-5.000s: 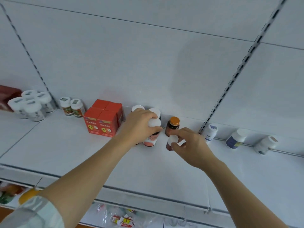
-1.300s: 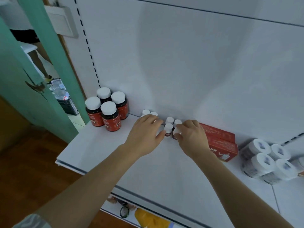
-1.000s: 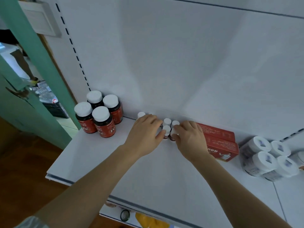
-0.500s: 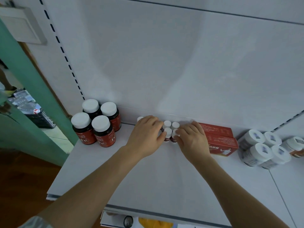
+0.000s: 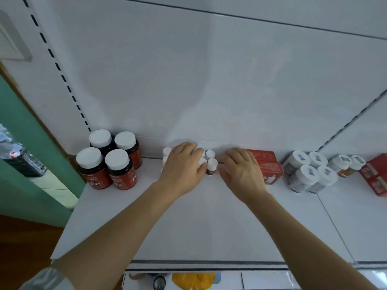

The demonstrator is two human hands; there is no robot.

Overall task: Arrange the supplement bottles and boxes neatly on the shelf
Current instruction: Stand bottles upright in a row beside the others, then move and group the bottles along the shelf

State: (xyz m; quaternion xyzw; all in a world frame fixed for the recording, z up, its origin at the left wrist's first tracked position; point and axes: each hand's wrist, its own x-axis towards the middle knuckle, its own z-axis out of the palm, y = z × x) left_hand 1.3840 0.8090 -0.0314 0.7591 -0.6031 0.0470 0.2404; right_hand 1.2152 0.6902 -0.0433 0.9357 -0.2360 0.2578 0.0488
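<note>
Several tiny white-capped bottles [image 5: 211, 165] stand in a tight cluster at the back of the white shelf [image 5: 201, 222]. My left hand [image 5: 182, 166] lies over the cluster's left part, fingers curved over the caps and thumb against one bottle; another cap [image 5: 167, 151] shows past its knuckles. My right hand [image 5: 240, 170] rests on the shelf just right of the cluster with loosely bent fingers, a small gap from the nearest bottle, holding nothing. Behind it lie two flat red boxes [image 5: 270, 166].
Several large dark bottles with red labels and white caps [image 5: 109, 162] stand at the shelf's left end. White tubs [image 5: 307, 174], two small jars [image 5: 343, 164] and a red box [image 5: 374, 174] stand to the right. A green door frame [image 5: 31, 143] is at left, a lower shelf [image 5: 194, 279] below.
My right hand has drawn back slightly to the right, off the small bottles it was touching. My left hand stays over the cluster. The view has tilted and shifted a little.
</note>
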